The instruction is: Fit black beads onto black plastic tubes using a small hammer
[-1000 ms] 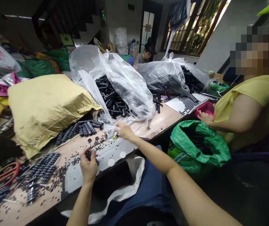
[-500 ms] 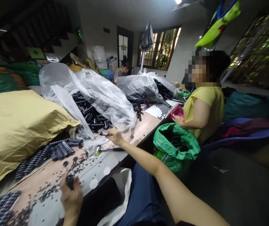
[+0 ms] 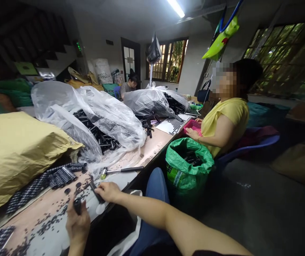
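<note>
At the lower left, my left hand (image 3: 78,222) is wrapped round a short black round-ended part (image 3: 77,205). My right hand (image 3: 109,192) pinches one end of a black tube (image 3: 97,192), which slants up and left above the table's front edge. The two hands are near each other but apart. Behind my right hand a hammer (image 3: 123,170) lies on the table (image 3: 156,145), its head to the left. Small dark pieces (image 3: 48,224) are scattered over the table around my left hand. Two black discs (image 3: 67,191) lie just behind it.
Clear plastic bags (image 3: 115,113) of black tubes stand behind; a yellow sack (image 3: 21,149) and patterned rolls (image 3: 62,176) lie left. A green sack (image 3: 190,160) stands right, near a person in yellow (image 3: 227,117) with a pink basket (image 3: 192,127). Another person (image 3: 129,85) sits further back.
My right hand has come from the open plastic bag toward my left hand, bringing a black tube. My left hand keeps its hold. The view has shifted slightly to the right.
</note>
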The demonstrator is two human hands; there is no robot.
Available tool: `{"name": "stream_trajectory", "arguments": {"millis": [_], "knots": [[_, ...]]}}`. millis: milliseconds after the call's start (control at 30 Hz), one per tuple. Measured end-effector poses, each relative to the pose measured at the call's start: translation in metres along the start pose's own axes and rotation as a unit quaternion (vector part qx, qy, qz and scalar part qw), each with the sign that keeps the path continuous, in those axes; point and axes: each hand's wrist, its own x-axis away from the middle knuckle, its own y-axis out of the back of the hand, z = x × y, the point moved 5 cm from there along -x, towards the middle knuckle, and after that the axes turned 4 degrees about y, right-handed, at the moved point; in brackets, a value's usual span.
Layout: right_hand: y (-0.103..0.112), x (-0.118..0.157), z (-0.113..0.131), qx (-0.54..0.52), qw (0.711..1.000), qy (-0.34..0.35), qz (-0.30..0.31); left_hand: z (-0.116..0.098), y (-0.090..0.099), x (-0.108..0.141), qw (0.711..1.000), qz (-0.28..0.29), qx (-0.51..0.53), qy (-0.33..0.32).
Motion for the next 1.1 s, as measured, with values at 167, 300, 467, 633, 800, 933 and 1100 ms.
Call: {"name": "stream_trajectory", "arguments": {"millis": [167, 300, 467, 633, 800, 933, 1100], "knots": [[0.009, -0.003, 0.004, -0.035, 0.997, -0.029, -0.062, 0.012, -0.001, -0.003, 0.995, 0.029, 0.004, 0.094], [0.016, -0.007, 0.006, -0.087, 0.992, 0.009, -0.087, 0.01, 0.003, -0.005, 0.993, 0.009, 0.018, 0.112], [0.015, -0.016, 0.002, -0.051, 0.995, 0.062, -0.058, 0.007, 0.004, -0.005, 0.996, 0.005, -0.001, 0.091], [0.005, -0.015, -0.002, -0.021, 0.996, 0.087, -0.013, 0.015, 0.0, -0.003, 0.997, 0.002, -0.023, 0.068], [0.002, -0.014, 0.001, -0.049, 0.991, 0.125, 0.022, 0.011, 0.002, -0.001, 0.998, -0.016, -0.012, 0.056], [-0.001, -0.015, 0.0, -0.088, 0.984, 0.145, 0.055, 0.006, 0.002, -0.002, 0.996, 0.003, -0.013, 0.086], [-0.004, -0.017, 0.002, -0.067, 0.981, 0.169, 0.069, 0.005, 0.002, -0.001, 0.999, -0.011, 0.002, 0.047]]}}
